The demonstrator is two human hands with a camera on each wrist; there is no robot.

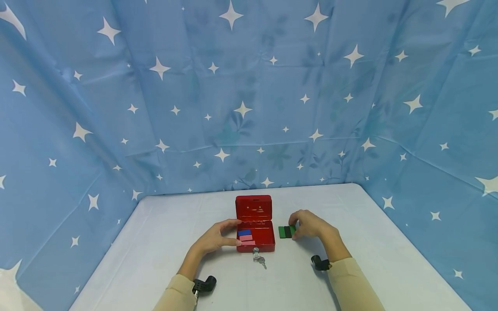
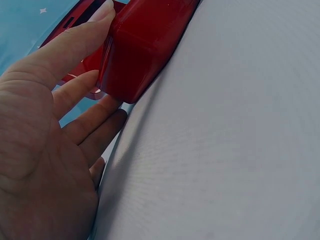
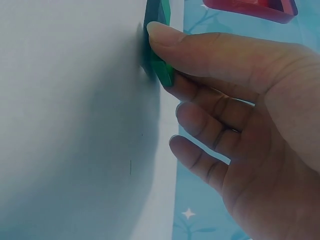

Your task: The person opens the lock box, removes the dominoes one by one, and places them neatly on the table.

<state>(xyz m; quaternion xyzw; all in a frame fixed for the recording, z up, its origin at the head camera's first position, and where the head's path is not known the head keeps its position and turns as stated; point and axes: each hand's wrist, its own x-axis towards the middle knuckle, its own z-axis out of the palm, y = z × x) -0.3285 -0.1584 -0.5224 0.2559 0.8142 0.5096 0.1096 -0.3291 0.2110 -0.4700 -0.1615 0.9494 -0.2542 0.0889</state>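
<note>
A red metal cash box [image 1: 266, 248] stands with its lid raised at the back, mid-table. My left hand [image 1: 215, 236] holds its left side, thumb at the front corner and fingers toward the rear; the left wrist view shows the thumb on the rim. Inside lie a blue block [image 1: 244, 233] and two pink blocks [image 1: 246, 238], along the left. To the right of the box, my right hand [image 1: 309, 224] pinches the end of a flat row of green blocks [image 1: 282, 232] with a black block [image 1: 288, 232] between them. Thumb and index finger meet the green piece [image 3: 162, 70].
From the lock [image 1: 256, 250] at the box front hang keys [image 1: 262, 261]. A white cloth [image 1: 163, 250] covers the table. Blue star-patterned curtains [image 1: 249, 86] rise behind and on both sides. Each wrist wears a black camera band [image 1: 204, 285].
</note>
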